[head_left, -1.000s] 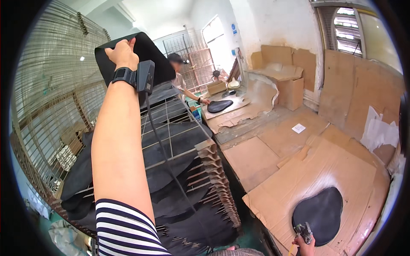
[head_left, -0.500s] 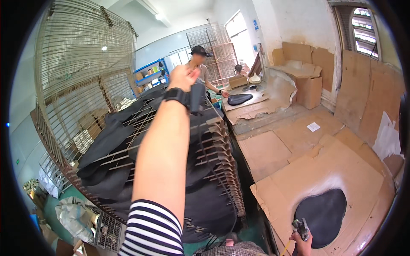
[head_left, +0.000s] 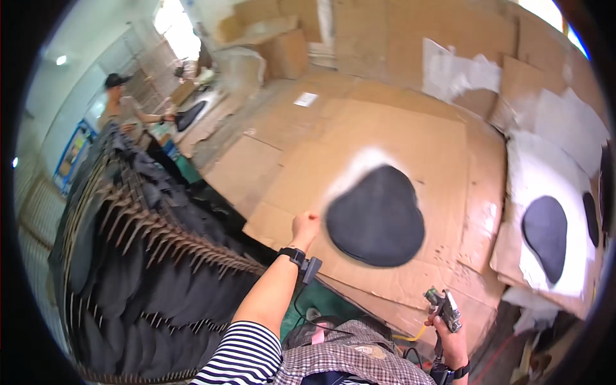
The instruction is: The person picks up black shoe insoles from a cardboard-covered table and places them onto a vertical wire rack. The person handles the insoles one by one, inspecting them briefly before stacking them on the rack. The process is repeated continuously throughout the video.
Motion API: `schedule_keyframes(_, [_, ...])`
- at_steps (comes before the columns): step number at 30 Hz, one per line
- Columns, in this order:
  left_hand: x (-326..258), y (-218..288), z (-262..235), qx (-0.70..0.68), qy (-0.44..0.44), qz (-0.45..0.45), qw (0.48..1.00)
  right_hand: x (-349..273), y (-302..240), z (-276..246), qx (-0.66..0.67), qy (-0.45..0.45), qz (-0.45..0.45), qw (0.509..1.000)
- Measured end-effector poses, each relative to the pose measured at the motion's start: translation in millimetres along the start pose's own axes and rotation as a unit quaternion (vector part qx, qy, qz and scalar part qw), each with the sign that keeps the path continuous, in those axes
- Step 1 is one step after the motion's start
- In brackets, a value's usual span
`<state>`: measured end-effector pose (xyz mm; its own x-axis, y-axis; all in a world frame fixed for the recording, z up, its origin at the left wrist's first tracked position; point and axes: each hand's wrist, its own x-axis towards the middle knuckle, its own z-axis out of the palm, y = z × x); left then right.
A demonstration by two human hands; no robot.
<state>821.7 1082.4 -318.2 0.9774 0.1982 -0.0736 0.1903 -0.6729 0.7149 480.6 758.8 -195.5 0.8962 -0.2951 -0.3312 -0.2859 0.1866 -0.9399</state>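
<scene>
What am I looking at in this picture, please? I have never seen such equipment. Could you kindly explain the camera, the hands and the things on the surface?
There is no robot: a person works with two bare hands. The wide camera is worn on the head and looks down, so straight edges bend near the rim.

The right hand holds a metal tool that looks like a spray gun. The left hand is beside a dark, rounded pad; I see nothing in it. The pad lies on cardboard.

At the left, a rack carries many dark pieces. Farther back, another person reaches to a similar pad.
</scene>
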Motion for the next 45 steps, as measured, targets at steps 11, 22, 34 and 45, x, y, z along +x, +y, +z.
schedule_keyframes(11, [-27.3, -0.4, 105.5, 0.204, -0.015, 0.004, 0.979, -37.0, 12.3, -27.8, 0.009, 0.151, 0.025, 0.988])
schedule_keyframes(22, [25.3, 154.6, 20.0, -0.646, -0.308, -0.131, 0.686, 0.6, 10.4, -3.9, 0.003, 0.066, -0.012, 0.998])
schedule_keyframes(34, [16.5, 278.4, -238.0, -0.771, -0.172, 0.067, 0.610, 39.6, 23.7, 42.2, -0.037, -0.055, -0.008, 0.998])
schedule_keyframes(45, [-109.7, 174.2, -597.6, -0.503, 0.198, 0.423, 0.728, 74.1, -1.7, 121.5, -0.057, -0.247, -0.029, 0.967])
